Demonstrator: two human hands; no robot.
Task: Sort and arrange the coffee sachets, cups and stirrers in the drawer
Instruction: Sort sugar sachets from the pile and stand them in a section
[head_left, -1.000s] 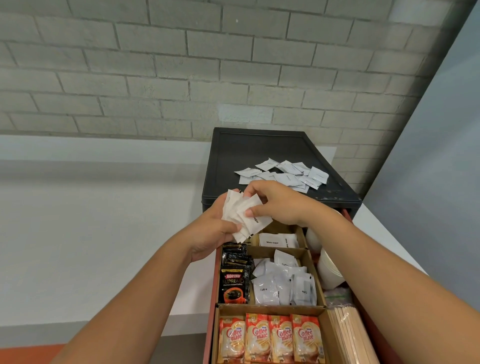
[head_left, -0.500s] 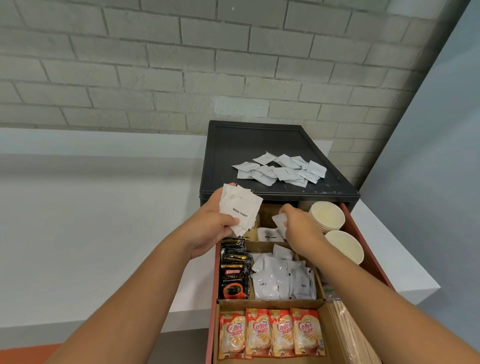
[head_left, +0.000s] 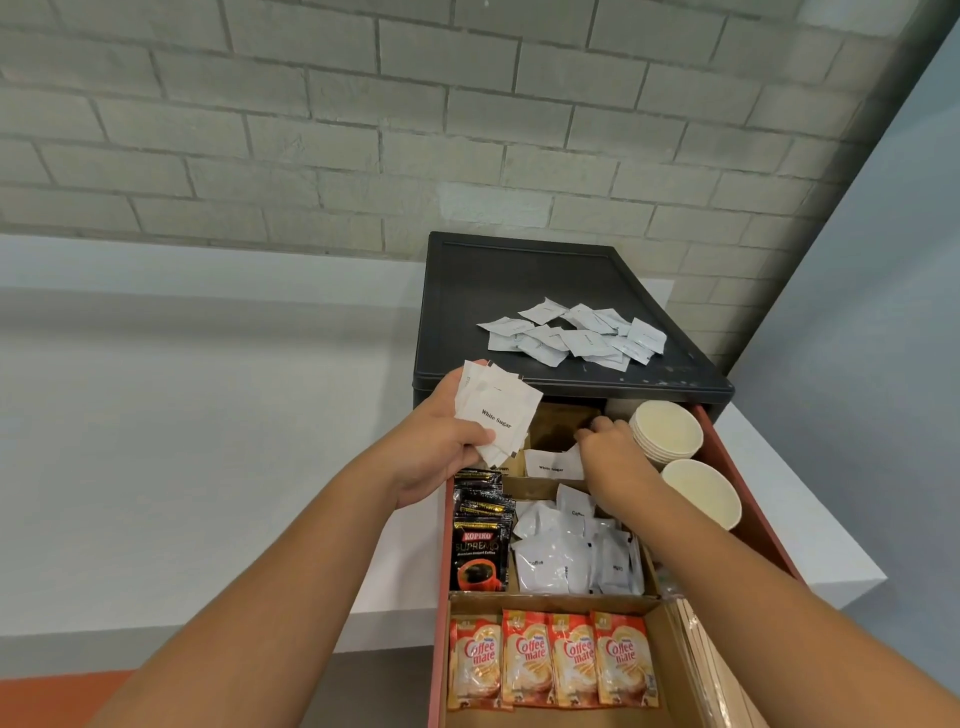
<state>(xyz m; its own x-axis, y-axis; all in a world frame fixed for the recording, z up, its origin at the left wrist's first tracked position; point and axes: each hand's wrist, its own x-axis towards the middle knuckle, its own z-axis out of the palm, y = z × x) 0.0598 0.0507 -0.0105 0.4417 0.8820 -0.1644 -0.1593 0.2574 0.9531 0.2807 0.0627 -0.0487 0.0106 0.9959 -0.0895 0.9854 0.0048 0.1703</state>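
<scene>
Since a second ago our right hand (head_left: 608, 452) has left the stack and dropped into the back compartment (head_left: 558, 423) of the drawer (head_left: 748, 499); our left hand (head_left: 441, 441) has hardly shifted. The stack of sugar sachets (head_left: 493, 415) sits in our left hand, thumb across its lower edge and fingers curled behind. It is fanned and tilted, with the printed face toward us.

From the right-hand fingers (head_left: 597, 428) the stack lies up and to the left, near, just over the compartment's left wall. That makes the right hand the one placed to fetch the next sachet. Those fingers curl down into the compartment and touch the filed sachets (head_left: 550, 465), which stand with their labels facing us. We cannot tell whether they still pinch one or have let go.

Beside the right wrist stand the cups (head_left: 665, 431). A loose pile (head_left: 576, 335) waits on the cabinet top (head_left: 519, 275), well behind both hands.
</scene>
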